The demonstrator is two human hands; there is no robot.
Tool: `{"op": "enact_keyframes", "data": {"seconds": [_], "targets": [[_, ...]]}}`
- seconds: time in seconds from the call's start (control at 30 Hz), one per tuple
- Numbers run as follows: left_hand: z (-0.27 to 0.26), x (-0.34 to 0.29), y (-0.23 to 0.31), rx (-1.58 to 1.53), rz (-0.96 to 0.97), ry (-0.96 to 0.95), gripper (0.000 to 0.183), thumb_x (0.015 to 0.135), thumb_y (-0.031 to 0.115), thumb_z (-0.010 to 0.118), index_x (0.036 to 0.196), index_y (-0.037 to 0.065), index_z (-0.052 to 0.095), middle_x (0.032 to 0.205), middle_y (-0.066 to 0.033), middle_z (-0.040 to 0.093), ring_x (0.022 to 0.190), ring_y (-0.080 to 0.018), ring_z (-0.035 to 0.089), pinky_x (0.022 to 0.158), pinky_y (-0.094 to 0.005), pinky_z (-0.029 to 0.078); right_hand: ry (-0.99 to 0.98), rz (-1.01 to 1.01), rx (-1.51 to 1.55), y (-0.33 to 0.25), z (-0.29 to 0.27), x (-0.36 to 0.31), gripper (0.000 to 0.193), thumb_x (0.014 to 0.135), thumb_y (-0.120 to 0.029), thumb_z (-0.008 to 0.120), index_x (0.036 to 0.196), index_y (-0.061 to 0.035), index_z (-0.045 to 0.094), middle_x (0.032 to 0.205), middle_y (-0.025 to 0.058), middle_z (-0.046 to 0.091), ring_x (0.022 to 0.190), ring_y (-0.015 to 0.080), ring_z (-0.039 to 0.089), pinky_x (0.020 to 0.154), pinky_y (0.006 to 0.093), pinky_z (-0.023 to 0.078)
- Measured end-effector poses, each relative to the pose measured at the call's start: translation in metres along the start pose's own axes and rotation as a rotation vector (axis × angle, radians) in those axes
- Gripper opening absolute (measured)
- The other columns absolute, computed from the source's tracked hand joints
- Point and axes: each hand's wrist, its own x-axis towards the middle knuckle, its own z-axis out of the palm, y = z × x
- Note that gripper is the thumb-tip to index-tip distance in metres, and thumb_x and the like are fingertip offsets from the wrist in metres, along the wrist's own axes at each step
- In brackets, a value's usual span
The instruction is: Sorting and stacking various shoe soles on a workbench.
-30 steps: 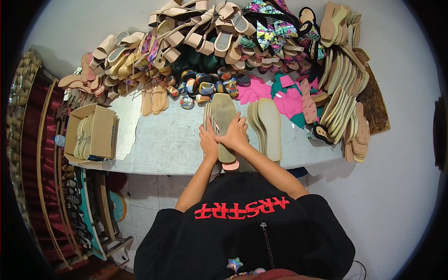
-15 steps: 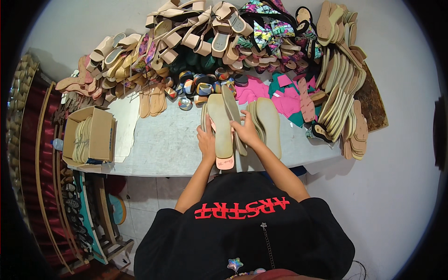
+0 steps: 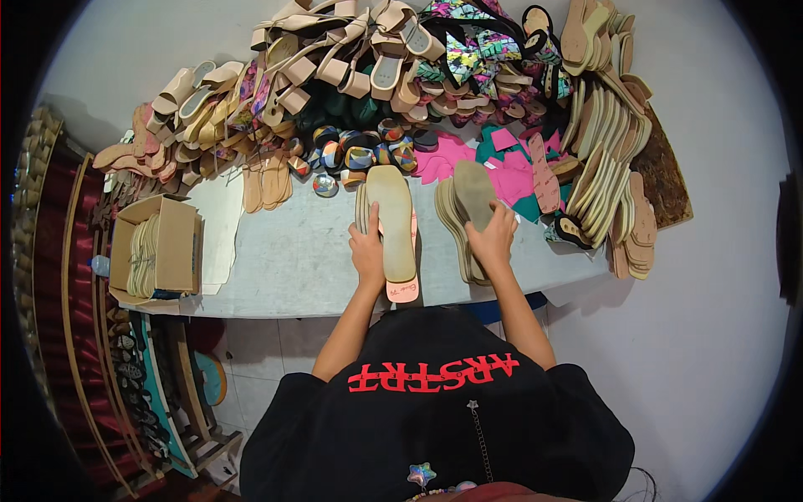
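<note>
My left hand (image 3: 368, 253) grips the left edge of a pale beige shoe sole (image 3: 391, 222), its thumb lying along the top. Under that sole are more soles and a pink insole (image 3: 403, 290) with handwriting on its end, which sticks out toward me. To the right, my right hand (image 3: 493, 240) holds a greyer sole (image 3: 474, 191) by its near right side, thumb on top. That sole lies over or just above a stack of similar soles (image 3: 450, 216); any gap between them cannot be made out.
Heeled sandals (image 3: 389, 71) are heaped along the wall. Patterned heels (image 3: 360, 157) and pink material pieces (image 3: 447, 159) lie before them. Stacked soles (image 3: 598, 167) stand at the right, a cardboard box of soles (image 3: 180, 251) at the left of the grey table (image 3: 276, 268).
My right hand has carried the greyer sole from beside the left stack rightward onto or over the right stack, turning it from edge-on to flat. My left hand stays at the left stack.
</note>
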Motion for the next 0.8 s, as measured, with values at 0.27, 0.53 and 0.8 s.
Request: {"op": "enact_keyframes", "data": {"seconds": [0.27,0.53,0.8], "targets": [[0.000,-0.001,0.000,0.006,0.039,0.015,0.065,0.079,0.040,0.055,0.136,0.038,0.024,0.114,-0.0271,0.037,0.085,-0.0419,0.050,0.068,-0.0443,0.045,0.008,0.000,0.044,0.018,0.014,-0.007,0.055,0.064,-0.018,0.066,0.112,-0.0017,0.045,0.105,0.0185,0.041,0.101,0.0352,0.039,0.084,0.0448,0.039],[0.002,0.000,-0.002,0.002,0.016,0.007,0.066,0.079,0.037,0.055,0.136,0.039,0.023,0.113,-0.0255,0.037,0.085,-0.0417,0.050,0.069,-0.0443,0.045,-0.029,0.014,-0.081,0.001,0.005,-0.012,0.053,0.064,-0.018,0.065,0.111,-0.0014,0.046,0.107,0.0195,0.040,0.103,0.0356,0.038,0.087,0.0434,0.036],[0.009,0.002,-0.009,0.083,0.043,0.014,0.069,0.080,0.025,0.053,0.139,0.037,0.019,0.112,-0.0256,0.038,0.083,-0.0398,0.052,0.067,-0.0431,0.046,-0.312,-0.312,0.408,-0.069,0.032,-0.029,0.066,0.066,-0.030,0.071,0.112,0.0064,0.041,0.111,0.0225,0.037,0.098,0.0415,0.044,0.085,0.0444,0.040]]}}
